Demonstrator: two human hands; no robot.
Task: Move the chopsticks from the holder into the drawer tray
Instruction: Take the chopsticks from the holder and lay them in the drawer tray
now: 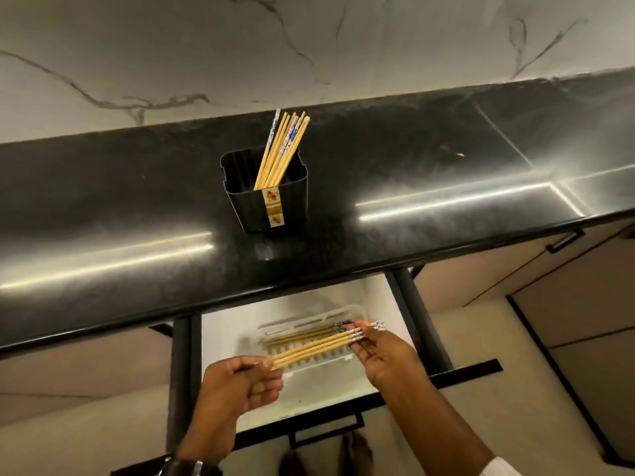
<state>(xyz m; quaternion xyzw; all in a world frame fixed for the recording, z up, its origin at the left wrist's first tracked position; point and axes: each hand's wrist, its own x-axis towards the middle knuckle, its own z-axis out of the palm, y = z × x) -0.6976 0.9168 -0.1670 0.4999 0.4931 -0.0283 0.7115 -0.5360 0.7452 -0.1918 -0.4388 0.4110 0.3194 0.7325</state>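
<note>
A black ribbed holder [295,204] stands on the dark countertop, with several bamboo chopsticks [279,154] leaning in it. Below, an open drawer [226,324] holds a clear plastic tray [311,367] with a few chopsticks [302,333] lying in it. Just above the tray I hold a small bundle of chopsticks [316,348] level. My left hand [240,389] pinches the plain tips and my right hand [381,355] grips the patterned ends.
The glossy black countertop [137,235] overhangs the drawer's back part. Behind it rises a marble wall. A steel sink edge [536,194] lies at the right. Closed cabinet fronts flank the drawer, and my feet show below it.
</note>
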